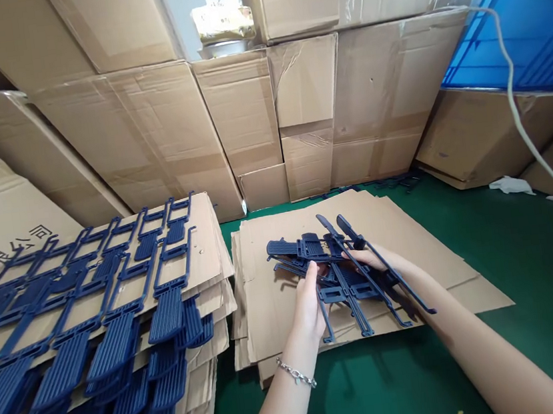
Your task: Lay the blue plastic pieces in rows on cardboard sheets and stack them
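Note:
Over the cardboard stack in front of me, both hands hold a loose bunch of dark blue plastic slatted pieces [347, 285] with long thin legs, like small folding-chair frames. My left hand [311, 300], a chain bracelet on its wrist, grips the bunch from the left with the thumb on top. From the right, my right hand [376, 260] closes around the pieces; some of its fingers are hidden behind them. Two long bars stick out past the right hand, tilted. To my left, many similar blue slatted frames [172, 257] lie in rows on layered cardboard.
Flat cardboard sheets [270, 322] lie under my hands on the green surface [480, 350]. Stacked cardboard boxes [146, 129] form a wall behind. A tissue pack [223, 19] stands among the boxes. At the right are a blue crate [526, 22] and a hanging white cable [511, 91].

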Demonstrator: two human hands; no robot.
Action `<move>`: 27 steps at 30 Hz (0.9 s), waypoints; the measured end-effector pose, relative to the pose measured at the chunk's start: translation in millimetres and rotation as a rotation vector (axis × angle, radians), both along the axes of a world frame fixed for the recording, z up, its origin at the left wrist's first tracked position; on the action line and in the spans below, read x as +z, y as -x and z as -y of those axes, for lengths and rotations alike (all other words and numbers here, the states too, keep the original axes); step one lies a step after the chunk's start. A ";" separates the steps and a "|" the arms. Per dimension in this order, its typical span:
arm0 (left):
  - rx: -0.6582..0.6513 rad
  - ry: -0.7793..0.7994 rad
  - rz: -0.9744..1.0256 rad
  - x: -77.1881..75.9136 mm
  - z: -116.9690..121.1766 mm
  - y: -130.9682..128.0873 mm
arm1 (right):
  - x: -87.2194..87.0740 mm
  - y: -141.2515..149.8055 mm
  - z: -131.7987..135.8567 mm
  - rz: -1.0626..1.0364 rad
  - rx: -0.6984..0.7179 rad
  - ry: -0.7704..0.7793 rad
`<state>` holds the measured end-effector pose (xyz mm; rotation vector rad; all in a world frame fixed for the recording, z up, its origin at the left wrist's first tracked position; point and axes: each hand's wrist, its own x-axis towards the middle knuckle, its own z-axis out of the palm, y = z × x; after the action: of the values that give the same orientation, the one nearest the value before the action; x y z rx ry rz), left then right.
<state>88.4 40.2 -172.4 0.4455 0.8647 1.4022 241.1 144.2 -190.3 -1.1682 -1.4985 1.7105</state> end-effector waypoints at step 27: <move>0.084 -0.126 -0.288 -6.3 -4.1 3.7 | 7.3 -9.1 33.1 -0.345 0.089 0.438</move>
<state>84.7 44.3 -178.7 0.7275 1.0392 1.4973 250.2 111.2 -183.1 -0.9501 -1.0098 2.2429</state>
